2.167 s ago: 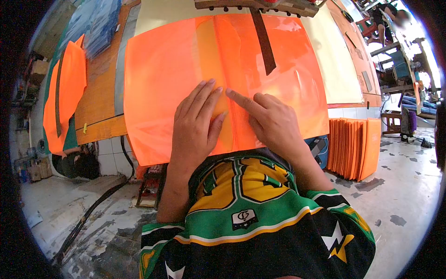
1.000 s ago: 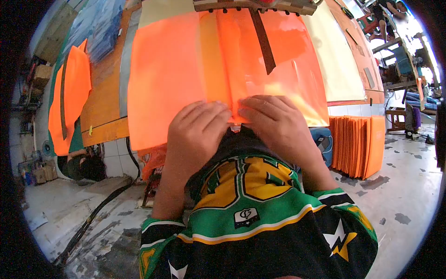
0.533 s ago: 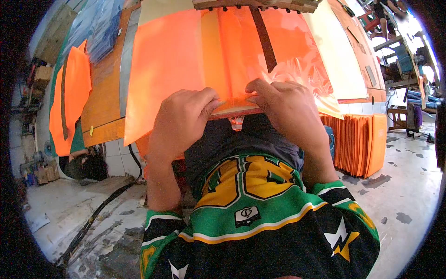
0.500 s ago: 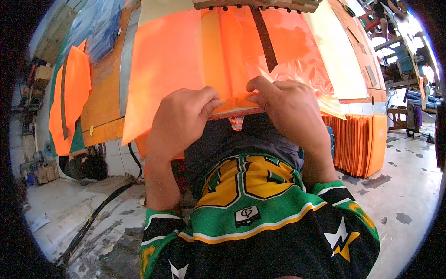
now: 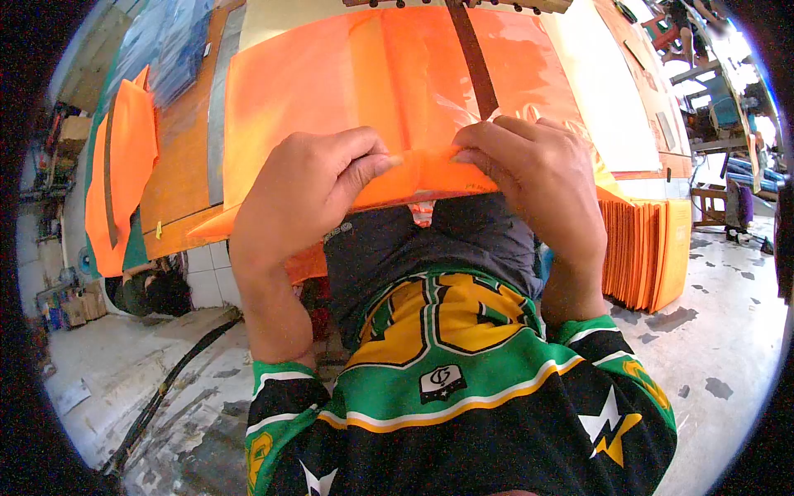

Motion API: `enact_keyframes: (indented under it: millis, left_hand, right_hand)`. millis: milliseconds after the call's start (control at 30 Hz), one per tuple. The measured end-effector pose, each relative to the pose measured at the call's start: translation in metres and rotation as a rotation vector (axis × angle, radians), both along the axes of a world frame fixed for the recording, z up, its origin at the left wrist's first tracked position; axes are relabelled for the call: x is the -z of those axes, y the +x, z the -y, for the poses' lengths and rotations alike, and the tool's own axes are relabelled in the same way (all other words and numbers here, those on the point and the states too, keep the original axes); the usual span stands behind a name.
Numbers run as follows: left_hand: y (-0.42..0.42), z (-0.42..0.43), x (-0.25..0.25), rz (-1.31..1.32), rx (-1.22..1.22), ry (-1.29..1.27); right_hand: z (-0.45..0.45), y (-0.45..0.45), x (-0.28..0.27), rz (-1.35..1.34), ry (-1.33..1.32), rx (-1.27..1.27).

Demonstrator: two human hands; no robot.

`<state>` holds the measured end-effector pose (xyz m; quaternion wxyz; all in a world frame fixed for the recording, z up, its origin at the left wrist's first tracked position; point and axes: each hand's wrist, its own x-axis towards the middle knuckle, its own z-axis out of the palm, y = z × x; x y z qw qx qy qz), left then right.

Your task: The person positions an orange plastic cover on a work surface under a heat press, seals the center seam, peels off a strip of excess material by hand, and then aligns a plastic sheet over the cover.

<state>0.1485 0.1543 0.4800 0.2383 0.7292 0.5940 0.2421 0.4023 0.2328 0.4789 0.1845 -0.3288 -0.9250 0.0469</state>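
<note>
A large glossy orange sheet [image 5: 306, 74] lies over the table edge nearest me, its front edge turned up into a fold. My left hand [image 5: 318, 182] pinches that folded edge left of the middle, thumb against fingers. On the right of the fold, my right hand [image 5: 538, 165] pinches the same edge between thumb and fingers. A dark strip [image 5: 471, 58] runs down the sheet from the top and ends by my right fingers. The sheet's front corners are partly hidden behind my hands and wrists.
Stacked orange pieces [image 5: 645, 248] stand to the right below the table. Another orange piece with a dark strip [image 5: 124, 165] hangs at the left, near blue plastic [image 5: 169, 58]. A person [image 5: 153, 291] is low at the left; a black cable [image 5: 169, 384] crosses the floor.
Both hands closed on the sheet's front edge and folded it upward. Since half a second ago they have moved apart along the fold, and the sheet's front corners have shifted outward.
</note>
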Motion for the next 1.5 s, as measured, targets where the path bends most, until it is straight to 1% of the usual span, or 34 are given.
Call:
enact_keyframes:
  millis: [100,167,200,233,267,300,333,367,433,467,500,533,600,633,700,900,1033,1133,1167,1233,1267,1300,1367,1433,1500]
  left_hand:
    - [0.001,0.0,-0.002,-0.023,-0.003,-0.019]
    - [0.003,0.007,-0.001,-0.019,-0.026,0.06]
    - [0.004,0.011,0.003,-0.02,-0.026,0.059]
    - [0.005,0.017,0.009,-0.037,0.03,0.154]
    - [0.006,0.023,0.011,-0.055,0.087,0.25]
    - [0.009,0.028,0.01,-0.055,0.09,0.25]
    - [0.013,0.034,0.009,-0.033,0.119,0.182]
    - [0.017,0.039,0.008,-0.012,0.146,0.114]
    - [0.023,0.043,0.009,-0.019,0.161,0.113]
    - [0.028,0.044,0.015,-0.067,0.107,0.171]
    - [0.033,0.044,0.021,-0.114,0.052,0.229]
    - [0.037,0.041,0.028,-0.116,0.05,0.233]
    - [0.045,0.036,0.043,-0.181,-0.046,0.199]
    - [0.05,0.034,0.051,-0.183,-0.045,0.205]
    - [0.056,0.031,0.063,-0.301,-0.071,0.251]
    - [0.055,0.032,0.078,-0.267,-0.093,0.258]
    - [0.054,0.031,0.082,-0.258,-0.099,0.327]
    - [0.055,0.032,0.081,-0.217,-0.101,0.295]
    - [0.057,0.034,0.082,-0.204,-0.072,0.324]
    - [0.058,0.033,0.085,-0.232,-0.121,0.325]
    - [0.058,0.033,0.085,-0.246,-0.121,0.339]
    - [0.06,0.032,0.086,-0.244,-0.088,0.361]
    - [0.06,0.032,0.087,-0.272,-0.13,0.357]
    - [0.06,0.034,0.088,-0.294,-0.128,0.377]
    - [0.061,0.033,0.091,-0.314,-0.134,0.402]
  right_hand:
    - [0.001,0.0,-0.003,-0.057,-0.008,-0.008]
    - [0.003,0.004,-0.006,-0.052,-0.043,-0.028]
    - [0.005,0.008,-0.006,-0.047,-0.077,-0.047]
    - [0.007,0.011,-0.006,-0.048,-0.078,-0.047]
    - [0.009,0.014,-0.007,-0.089,-0.151,-0.133]
    - [0.011,0.019,-0.007,-0.13,-0.223,-0.218]
    - [0.014,0.023,-0.004,-0.128,-0.289,-0.241]
    - [0.017,0.025,-0.002,-0.129,-0.287,-0.239]
    - [0.021,0.028,0.003,-0.149,-0.361,-0.256]
    - [0.021,0.03,0.006,-0.135,-0.409,-0.276]
    - [0.023,0.028,0.009,-0.135,-0.404,-0.278]
    - [0.025,0.025,0.012,-0.146,-0.384,-0.256]
    - [0.029,0.021,0.021,-0.145,-0.377,-0.204]
    - [0.031,0.019,0.025,-0.148,-0.371,-0.204]
    - [0.031,0.016,0.031,-0.095,-0.266,-0.191]
    - [0.03,0.019,0.036,-0.095,-0.306,-0.201]
    - [0.029,0.023,0.041,-0.123,-0.275,-0.22]
    - [0.021,0.037,0.039,-0.203,-0.339,-0.273]
    - [0.017,0.046,0.034,-0.198,-0.311,-0.242]
    - [0.01,0.067,0.025,-0.274,-0.451,-0.166]
    - [0.005,0.079,0.023,-0.351,-0.445,-0.094]
    - [-0.001,0.09,0.015,-0.362,-0.422,-0.064]
    - [-0.02,0.114,-0.002,-0.441,-0.376,0.103]
    - [-0.055,0.142,0.003,-0.469,-0.15,0.209]
    - [-0.092,0.168,0.009,-0.467,-0.063,0.367]
